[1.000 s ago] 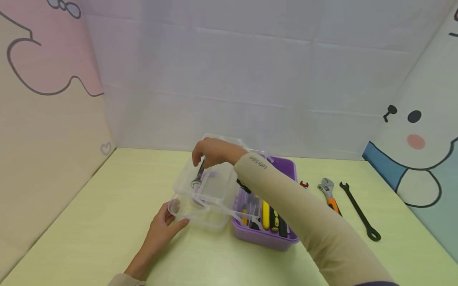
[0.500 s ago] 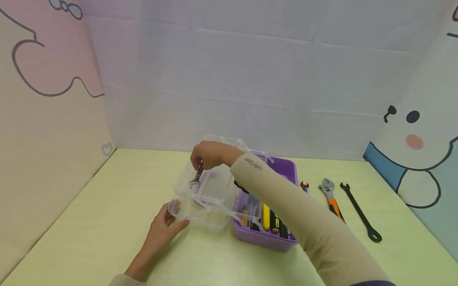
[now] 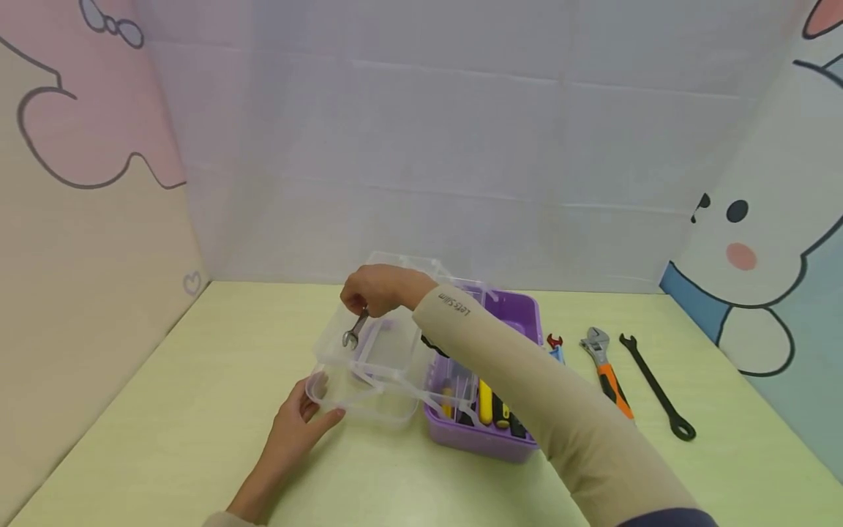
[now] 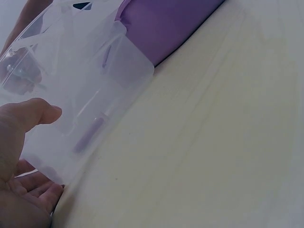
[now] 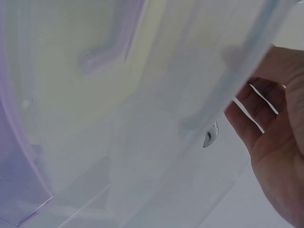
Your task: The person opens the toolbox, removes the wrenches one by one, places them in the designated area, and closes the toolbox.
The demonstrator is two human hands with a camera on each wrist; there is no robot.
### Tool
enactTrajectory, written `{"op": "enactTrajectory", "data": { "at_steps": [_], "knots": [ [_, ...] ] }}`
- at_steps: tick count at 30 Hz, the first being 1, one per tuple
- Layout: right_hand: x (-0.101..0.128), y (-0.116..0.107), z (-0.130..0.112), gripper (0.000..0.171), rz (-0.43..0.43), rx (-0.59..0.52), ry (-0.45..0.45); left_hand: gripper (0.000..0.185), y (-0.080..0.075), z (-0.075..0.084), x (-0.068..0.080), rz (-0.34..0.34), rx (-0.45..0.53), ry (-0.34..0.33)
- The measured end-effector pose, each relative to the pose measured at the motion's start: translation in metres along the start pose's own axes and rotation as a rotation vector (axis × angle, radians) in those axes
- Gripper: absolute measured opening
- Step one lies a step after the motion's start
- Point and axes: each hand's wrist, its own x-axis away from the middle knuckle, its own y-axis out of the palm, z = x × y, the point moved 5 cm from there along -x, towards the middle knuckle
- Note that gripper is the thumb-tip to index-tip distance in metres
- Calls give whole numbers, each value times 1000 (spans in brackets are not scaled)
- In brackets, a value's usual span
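The right hand (image 3: pixel 378 290) pinches the top end of a small silver wrench (image 3: pixel 355 331) with its fingertips. The wrench hangs down from the fingers, just under the hand, with its open end pointing into the clear tray (image 3: pixel 369 362). That tray is the top part of a purple toolbox (image 3: pixel 490 432), which sits just to the right of the hand and under the arm.

The left hand (image 3: pixel 299 424) is lower down and closer to the person. It is spread out, with the thumb and fingers touching the near corner of the clear tray, as if to keep it steady.

What could go wrong? The wrench is held only at its tip, so it could slip and fall with a bang. It may bounce out of the tray if it drops from this high. The tray sticks out to the side, so a hard push could tip it or slide the box.

Far off to the right of both hands lie an orange-handled wrench (image 3: pixel 606 369) and a long black wrench (image 3: pixel 655 388) on the green table (image 3: pixel 197 410).
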Motion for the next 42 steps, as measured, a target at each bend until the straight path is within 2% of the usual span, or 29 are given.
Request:
{"op": "enactTrajectory", "data": {
  "at_steps": [14,21,31,42],
  "knots": [
    [1,-2,2,32,12,-47,-32,70,-1,-1,-1,10,-18,2],
    [6,-12,4,26,20,-49,-46,70,0,1,-3,-4,-13,11],
    [29,-34,19,21,38,-35,1,70,-2,2,-6,-16,-17,5],
    [63,-31,53,18,36,-55,95,71,-3,-1,-11,-37,-28,19]
  ]
}}
